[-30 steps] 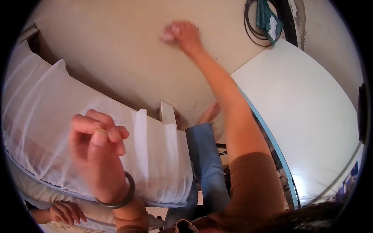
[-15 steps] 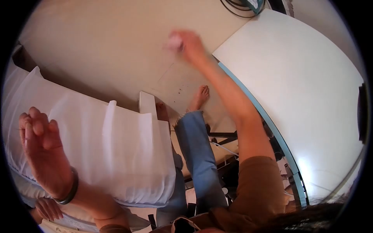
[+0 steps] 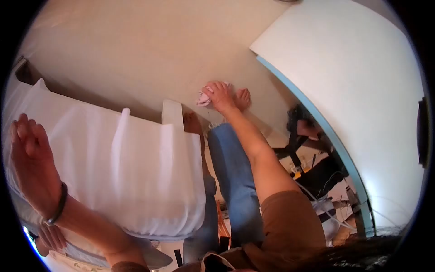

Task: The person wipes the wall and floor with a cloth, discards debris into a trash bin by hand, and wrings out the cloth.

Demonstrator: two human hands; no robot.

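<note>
My right hand (image 3: 220, 96) has its fingers over a crumpled pink cloth (image 3: 203, 98) and presses it against the beige surface (image 3: 136, 50), right beside a bare foot (image 3: 243, 98). Raised at the far left, over a bed with a white sheer cover (image 3: 140, 167), my left hand (image 3: 35, 161) has loosely bent fingers and nothing visible in it. A dark bangle (image 3: 59, 204) circles the left wrist.
On the right stands a white tabletop (image 3: 344, 72) with a blue edge (image 3: 312, 113); chair parts and cables lie under it. Another person's hand (image 3: 52, 236) rests at the lower left. A pale bed post (image 3: 172, 112) is near the centre.
My right hand and the cloth have come down, closer to the foot. My left hand has moved left and its fingers have loosened. The view has shifted, so the dark cable coil is nearly out of sight.
</note>
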